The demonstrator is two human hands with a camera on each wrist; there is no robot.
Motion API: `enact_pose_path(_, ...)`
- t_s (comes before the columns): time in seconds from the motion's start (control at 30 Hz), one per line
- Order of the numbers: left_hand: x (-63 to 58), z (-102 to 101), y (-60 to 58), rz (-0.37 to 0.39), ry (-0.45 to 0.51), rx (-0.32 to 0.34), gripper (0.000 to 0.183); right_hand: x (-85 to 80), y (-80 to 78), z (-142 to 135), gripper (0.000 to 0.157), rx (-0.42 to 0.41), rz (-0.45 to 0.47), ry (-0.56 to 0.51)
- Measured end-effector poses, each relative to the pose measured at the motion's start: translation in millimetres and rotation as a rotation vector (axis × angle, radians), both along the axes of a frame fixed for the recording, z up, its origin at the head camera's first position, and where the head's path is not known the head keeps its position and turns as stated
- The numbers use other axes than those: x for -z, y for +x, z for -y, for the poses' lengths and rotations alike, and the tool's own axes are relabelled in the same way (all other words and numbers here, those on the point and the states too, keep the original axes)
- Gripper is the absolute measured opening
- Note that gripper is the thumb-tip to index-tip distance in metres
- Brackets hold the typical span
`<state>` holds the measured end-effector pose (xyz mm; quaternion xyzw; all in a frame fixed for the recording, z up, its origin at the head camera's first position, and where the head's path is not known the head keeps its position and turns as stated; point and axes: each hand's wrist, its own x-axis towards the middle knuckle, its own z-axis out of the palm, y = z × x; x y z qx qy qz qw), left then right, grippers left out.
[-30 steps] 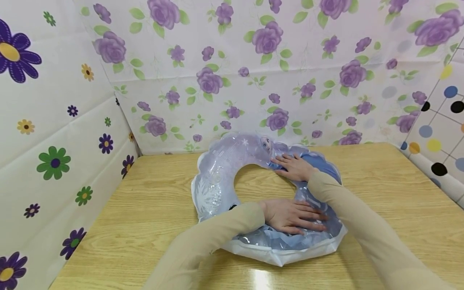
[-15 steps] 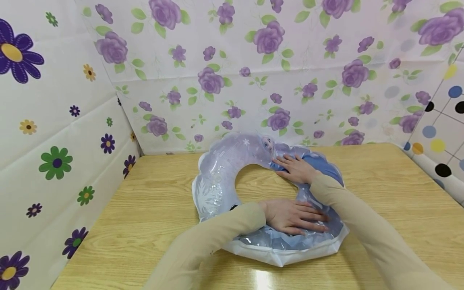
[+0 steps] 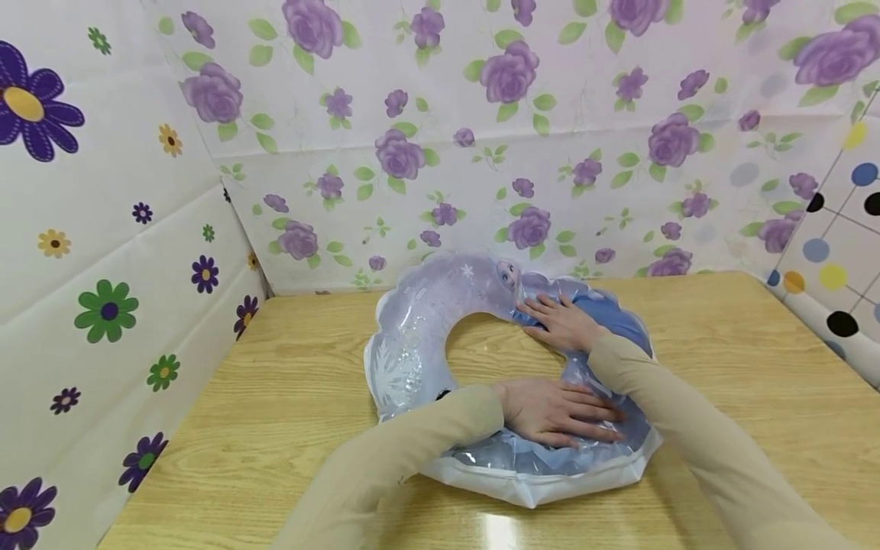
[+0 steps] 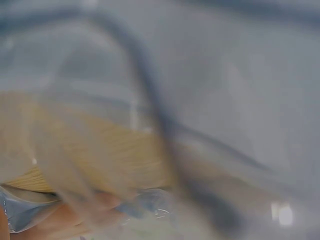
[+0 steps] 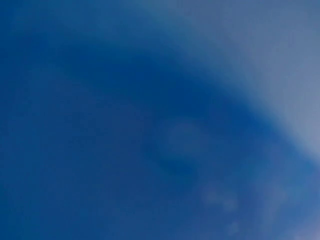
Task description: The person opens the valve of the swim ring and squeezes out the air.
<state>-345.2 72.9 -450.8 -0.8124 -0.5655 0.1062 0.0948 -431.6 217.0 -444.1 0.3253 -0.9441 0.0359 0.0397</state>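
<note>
A partly inflated swim ring (image 3: 412,336), translucent lilac and blue with snowflakes and a printed figure, lies on the wooden table (image 3: 275,397). My left hand (image 3: 557,412) presses flat on its near right part, fingers straight and pointing right. Farther back, my right hand (image 3: 564,322) rests with spread fingers on the blue printed area at the ring's right side. Under the left hand the plastic is wrinkled and sagging. In the left wrist view the ring's clear film (image 4: 240,90) fills most of the picture, blurred. The right wrist view holds only blurred blue plastic (image 5: 125,130).
Behind the table hangs a white cloth with purple roses (image 3: 399,153). A flower-patterned cloth (image 3: 103,229) stands along the left side, and a dotted one (image 3: 832,252) along the right. The ring's far edge lies close to the back cloth.
Both hands stay in place on the ring, which looks the same. The head view has shifted only very slightly.
</note>
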Motion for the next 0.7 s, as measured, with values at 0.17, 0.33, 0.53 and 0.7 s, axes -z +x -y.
enact_pose_path(0.17,0.4,0.0,0.2,-0.006,-0.006,-0.006,0.054,0.4,1.2,0.2,0.057,0.007,0.001,0.015)
enact_pose_path(0.33,-1.3,-0.4,-1.2,-0.022,-0.014,-0.009,0.054,-3.4,2.0,0.8,0.056,0.000,-0.002,0.032)
enact_pose_path(0.53,-2.5,-0.2,-2.6,-0.030,-0.014,-0.008,0.054,-5.4,1.7,1.5,0.053,-0.009,-0.010,0.041)
enact_pose_path(0.7,-1.8,-0.4,-2.6,-0.019,-0.017,-0.001,0.054,-4.0,0.8,1.0,0.053,-0.022,0.002,0.046)
